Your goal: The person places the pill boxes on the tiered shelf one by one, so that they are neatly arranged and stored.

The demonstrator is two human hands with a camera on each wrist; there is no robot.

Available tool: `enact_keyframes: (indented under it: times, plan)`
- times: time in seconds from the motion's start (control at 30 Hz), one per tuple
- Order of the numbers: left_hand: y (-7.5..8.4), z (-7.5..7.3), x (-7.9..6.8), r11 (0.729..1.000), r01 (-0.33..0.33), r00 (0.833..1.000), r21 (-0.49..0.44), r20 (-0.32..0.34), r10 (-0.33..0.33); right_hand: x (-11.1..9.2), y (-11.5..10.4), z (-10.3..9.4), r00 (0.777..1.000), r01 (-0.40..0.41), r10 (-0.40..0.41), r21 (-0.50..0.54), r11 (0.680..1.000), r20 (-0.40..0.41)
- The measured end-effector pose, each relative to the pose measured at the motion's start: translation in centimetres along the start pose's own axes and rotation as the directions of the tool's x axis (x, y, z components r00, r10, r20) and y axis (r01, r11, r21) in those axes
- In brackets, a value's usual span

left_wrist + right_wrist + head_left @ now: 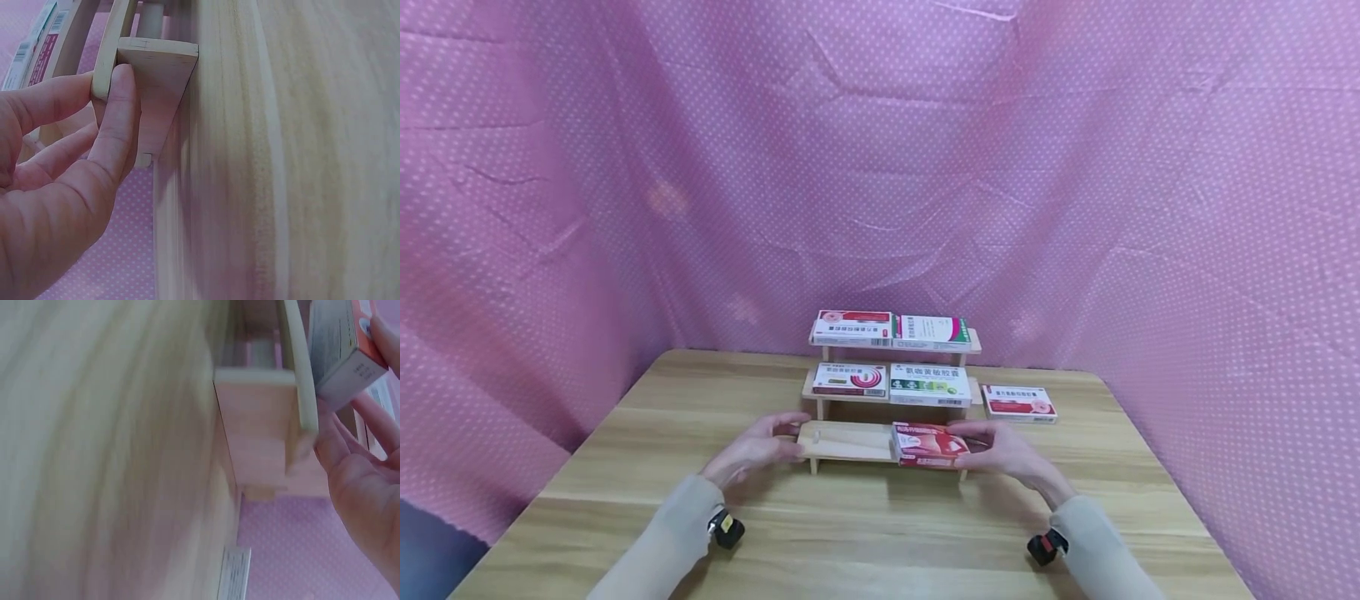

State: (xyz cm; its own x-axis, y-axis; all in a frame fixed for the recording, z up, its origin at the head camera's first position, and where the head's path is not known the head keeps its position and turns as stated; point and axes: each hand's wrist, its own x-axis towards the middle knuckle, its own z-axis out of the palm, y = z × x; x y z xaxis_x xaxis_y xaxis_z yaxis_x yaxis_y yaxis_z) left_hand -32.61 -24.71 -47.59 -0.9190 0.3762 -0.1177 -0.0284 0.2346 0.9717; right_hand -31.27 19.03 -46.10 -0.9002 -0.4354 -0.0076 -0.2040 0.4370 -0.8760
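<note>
Red box at the right of the lowest tier of a small stepped rack, on a pale wooden worktop against pink cloth.
The fingers of the right hand hold the red box by its right end; whether it lies fully flat on the tier is hard to tell. The fingers of the left hand pinch the left end of that tier on the wooden rack, whose two upper tiers bear two boxes each. Just right of the rack, a white-and-red box lies flat on the worktop, its light grain streaked and its far corners rounded. Behind and at both sides hangs creased pink cloth with pale dots.
</note>
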Motion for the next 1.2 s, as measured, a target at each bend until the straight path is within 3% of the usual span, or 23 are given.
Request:
enact_keyframes:
  times: [0.23,0.5,0.97,1.2]
  plan:
    - [0.0,0.0,0.1,1.0,0.0,1.0,0.002,0.006,0.0,0.8,-0.4,1.5,0.997,-0.067,0.07,0.071,0.995,-0.041]
    - [0.2,0.0,0.1,1.0,-0.01,1.0,0.024,0.009,0.01,1.3,-0.5,2.2,0.996,-0.049,0.053,0.066,0.997,-0.07]
    - [0.3,0.1,-0.2,1.0,0.003,1.0,0.026,-0.01,-0.002,2.8,-1.8,5.4,0.994,-0.032,0.05,0.18,0.983,-0.097]
    - [-0.1,0.0,-0.2,1.0,-0.007,1.0,-0.001,0.004,0.007,3.3,-2.5,6.5,0.993,0.03,-0.011,0.171,0.985,-0.114]
